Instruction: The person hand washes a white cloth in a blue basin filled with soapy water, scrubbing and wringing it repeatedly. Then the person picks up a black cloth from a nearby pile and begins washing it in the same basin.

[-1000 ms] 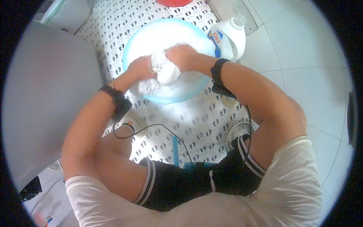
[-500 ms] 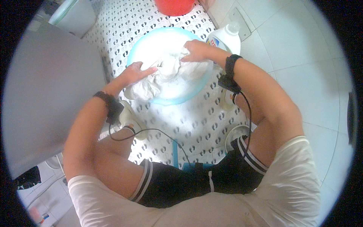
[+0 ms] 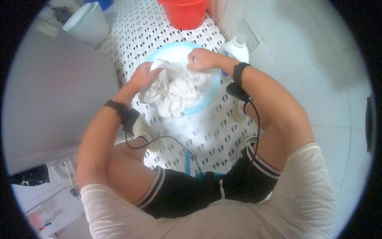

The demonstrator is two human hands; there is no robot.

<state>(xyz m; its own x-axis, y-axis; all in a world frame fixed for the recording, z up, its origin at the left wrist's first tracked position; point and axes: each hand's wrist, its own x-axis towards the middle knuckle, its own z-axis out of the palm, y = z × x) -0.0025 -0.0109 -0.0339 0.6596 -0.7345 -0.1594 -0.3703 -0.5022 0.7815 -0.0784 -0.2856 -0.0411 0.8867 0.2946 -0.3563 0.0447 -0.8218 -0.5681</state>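
A light blue round basin point(image 3: 211, 97) stands on the floor ahead of me. Bunched white cloth point(image 3: 179, 89) lies in it and hangs over its near-left rim. On the left side of the basin, my left hand point(image 3: 144, 75) pinches a raised edge of this cloth between thumb and fingers. My right hand point(image 3: 202, 59) is curled closed above the right part of the basin, with a bit of white cloth showing at its fingers. What lies under the cloth is hidden.
A white detergent bottle point(image 3: 238, 51) stands right of the basin, by the tiled wall point(image 3: 306, 59). Beyond the basin is a red tub point(image 3: 185, 14). At the far left is a white bin point(image 3: 88, 26); a grey panel point(image 3: 59, 95) rises on my left. Cables hang from both wrist straps.
My left hand has lifted an edge of the cloth, which now spreads more openly. The right hand's fingers have curled closed. The view has shifted, showing more of the red tub.
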